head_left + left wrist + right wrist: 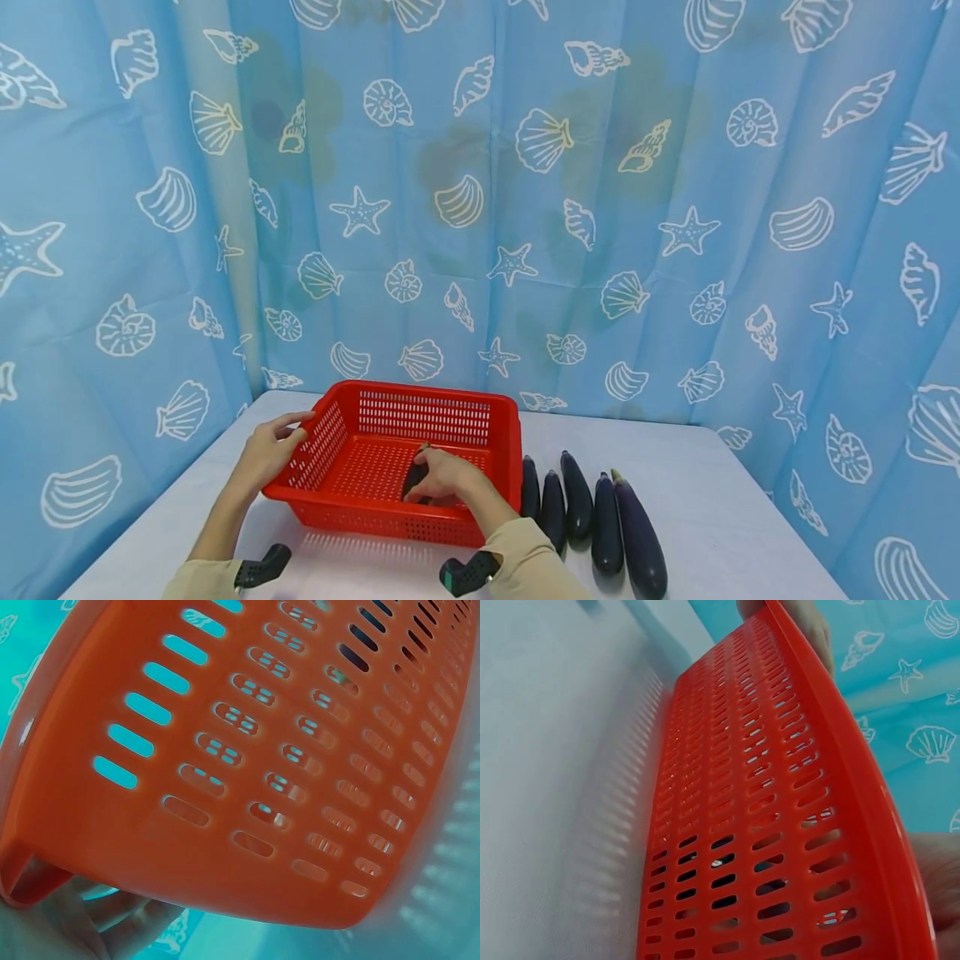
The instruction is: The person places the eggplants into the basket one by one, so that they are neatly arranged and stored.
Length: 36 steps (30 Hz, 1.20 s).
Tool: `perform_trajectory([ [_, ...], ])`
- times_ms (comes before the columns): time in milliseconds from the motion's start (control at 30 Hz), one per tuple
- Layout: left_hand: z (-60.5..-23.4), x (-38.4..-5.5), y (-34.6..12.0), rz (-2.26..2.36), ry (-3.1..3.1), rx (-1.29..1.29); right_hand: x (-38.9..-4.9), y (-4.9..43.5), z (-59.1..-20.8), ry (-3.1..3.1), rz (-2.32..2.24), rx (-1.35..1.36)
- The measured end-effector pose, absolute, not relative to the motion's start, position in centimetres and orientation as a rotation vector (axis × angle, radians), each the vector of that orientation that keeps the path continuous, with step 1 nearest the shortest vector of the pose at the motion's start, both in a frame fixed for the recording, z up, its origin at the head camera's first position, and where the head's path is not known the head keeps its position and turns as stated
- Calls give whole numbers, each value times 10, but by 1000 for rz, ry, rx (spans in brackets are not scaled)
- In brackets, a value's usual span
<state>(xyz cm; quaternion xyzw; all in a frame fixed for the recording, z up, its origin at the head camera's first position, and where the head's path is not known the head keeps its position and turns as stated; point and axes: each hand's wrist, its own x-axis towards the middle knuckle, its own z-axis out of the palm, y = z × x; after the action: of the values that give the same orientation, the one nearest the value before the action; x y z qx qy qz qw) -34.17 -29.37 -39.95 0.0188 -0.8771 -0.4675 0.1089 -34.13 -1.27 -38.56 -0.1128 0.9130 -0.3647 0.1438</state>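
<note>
A red plastic basket (423,389) with slotted walls stands on the white-covered table. At its left end my left hand (267,452) grips the rim, and the left wrist view shows its fingers (139,926) beneath the basket's edge. My right hand (450,477) reaches over the near wall into the basket and holds a dark eggplant (414,475) low inside it. That eggplant is partly hidden by the hand. In the right wrist view the slotted wall (855,772) covers most of the right hand.
Several dark purple eggplants (577,496) lie side by side on the table just right of the basket, some partly behind the right sleeve (528,554). A blue curtain (517,208) with white shell prints hangs behind and at both sides of the table (720,517).
</note>
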Motion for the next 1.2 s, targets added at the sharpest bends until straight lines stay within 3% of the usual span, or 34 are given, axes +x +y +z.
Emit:
perform_trajectory([
  [1200, -397, -342, -292, -1341, -2603, 82, -332, 12, -363, 2581, -1066, -500],
])
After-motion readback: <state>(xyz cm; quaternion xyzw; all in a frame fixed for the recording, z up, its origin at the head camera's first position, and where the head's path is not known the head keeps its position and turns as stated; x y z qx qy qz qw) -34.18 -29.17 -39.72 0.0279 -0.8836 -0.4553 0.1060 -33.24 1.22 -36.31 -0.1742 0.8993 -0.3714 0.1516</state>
